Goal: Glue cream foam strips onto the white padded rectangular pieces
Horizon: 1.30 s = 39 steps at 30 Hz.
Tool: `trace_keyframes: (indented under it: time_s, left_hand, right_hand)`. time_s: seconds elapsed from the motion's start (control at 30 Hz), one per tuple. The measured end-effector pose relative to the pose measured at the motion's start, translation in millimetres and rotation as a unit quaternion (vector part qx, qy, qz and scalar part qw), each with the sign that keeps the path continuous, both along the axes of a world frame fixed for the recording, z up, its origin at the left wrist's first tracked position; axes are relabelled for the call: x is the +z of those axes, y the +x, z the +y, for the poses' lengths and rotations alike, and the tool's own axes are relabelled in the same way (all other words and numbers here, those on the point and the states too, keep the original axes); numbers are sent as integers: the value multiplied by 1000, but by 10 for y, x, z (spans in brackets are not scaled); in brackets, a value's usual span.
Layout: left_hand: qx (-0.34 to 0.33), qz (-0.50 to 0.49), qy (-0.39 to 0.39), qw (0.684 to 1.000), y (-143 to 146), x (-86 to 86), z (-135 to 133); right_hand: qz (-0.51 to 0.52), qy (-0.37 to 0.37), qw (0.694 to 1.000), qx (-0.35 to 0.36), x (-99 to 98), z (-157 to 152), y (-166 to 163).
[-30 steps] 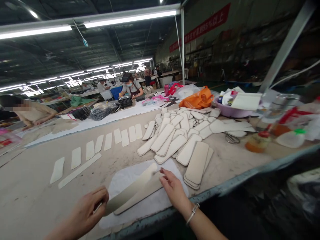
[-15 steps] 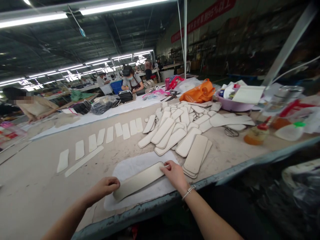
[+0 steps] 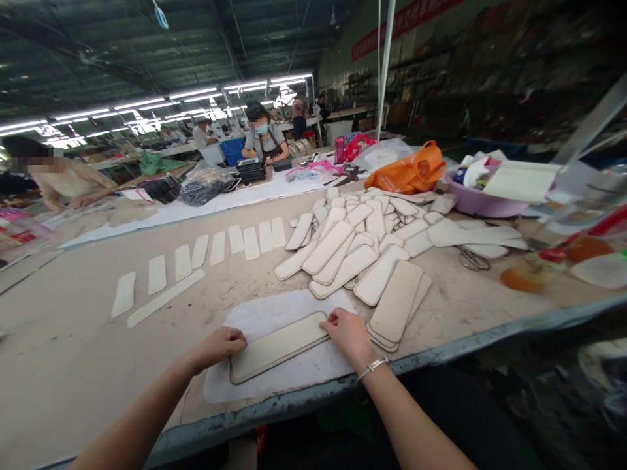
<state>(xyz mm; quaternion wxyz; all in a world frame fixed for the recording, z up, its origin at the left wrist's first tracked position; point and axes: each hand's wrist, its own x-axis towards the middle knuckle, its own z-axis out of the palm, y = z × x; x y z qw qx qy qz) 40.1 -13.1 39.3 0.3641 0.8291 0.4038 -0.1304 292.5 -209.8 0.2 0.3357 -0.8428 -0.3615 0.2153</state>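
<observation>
A long cream panel (image 3: 281,346) with rounded corners and a dark edge lies on a white sheet (image 3: 298,305) near the table's front edge. At the panel's left end, my left hand (image 3: 223,346) is closed, thumb and fingers pinching the upper corner. My right hand (image 3: 349,334), with a bangle at the wrist, pinches the right end. A second edge shows along the panel's lower right side; whether it is another layer I cannot tell. Just right of the sheet, several similar panels (image 3: 398,297) are stacked. Beyond them spreads a heap of more panels (image 3: 329,248).
Small pale strips (image 3: 157,274) stand in a row at left, with one long strip (image 3: 166,298) before them. Scissors (image 3: 473,259), an orange bag (image 3: 406,171), a purple basin (image 3: 484,201) and an amber-filled bottle (image 3: 529,274) are at right. Across the table, a person (image 3: 264,140) works.
The panel held between my hands was bowed and tilted; now it lies flatter on the sheet. Both hands keep their grip at its ends. The camera view has shifted.
</observation>
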Motion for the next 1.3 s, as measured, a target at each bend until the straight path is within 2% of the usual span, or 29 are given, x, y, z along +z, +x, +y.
trace_keyframes:
  time_s: [0.2, 0.33, 0.5, 0.6, 0.67, 0.73, 0.8, 0.87, 0.93, 1.0, 1.07, 1.17, 1.3]
  left_hand:
    - [28, -13, -7, 1000, -40, 36, -36]
    - [82, -50, -17, 995, -127, -4, -114]
    - [173, -97, -97, 975, -231, -81, -224]
    - [167, -94, -165, 968, -273, -61, -174]
    - [164, -88, -166, 968, -307, -20, -89]
    - [174, -87, -86, 977, -355, 34, -15]
    - [172, -92, 51, 979, -418, 89, -9]
    - [124, -120, 178, 969, -492, 122, -101]
    - [29, -179, 250, 951, -570, 109, -273]
    - [-74, -229, 281, 929, -639, 42, -465]
    - [-140, -244, 306, 910, -689, -64, -614]
    - [-171, -241, 334, 895, -732, -239, -708]
    - [-165, -279, 363, 874, -763, -397, -702]
  right_hand:
    - [-11, -4, 1000, 21, -12, -7, 2]
    - [-24, -14, 999, 36, -30, -3, 13]
    - [-29, -22, 998, 44, -33, -1, 13]
    - [-35, -26, 998, 51, -33, 5, 12]
    - [-44, -24, 997, 53, -38, 10, 13]
    - [-48, -24, 997, 55, -43, 13, 16]
    - [-46, -25, 997, 57, -44, 13, 20]
    - [-41, -25, 997, 59, -41, 10, 22]
    - [-37, -26, 997, 58, -38, 8, 23]
    - [-37, -29, 997, 56, -42, 9, 24]
    - [-40, -31, 997, 55, -50, 13, 27]
    - [-37, -30, 997, 62, -62, 18, 32]
    - [-40, -39, 996, 64, -49, 14, 26]
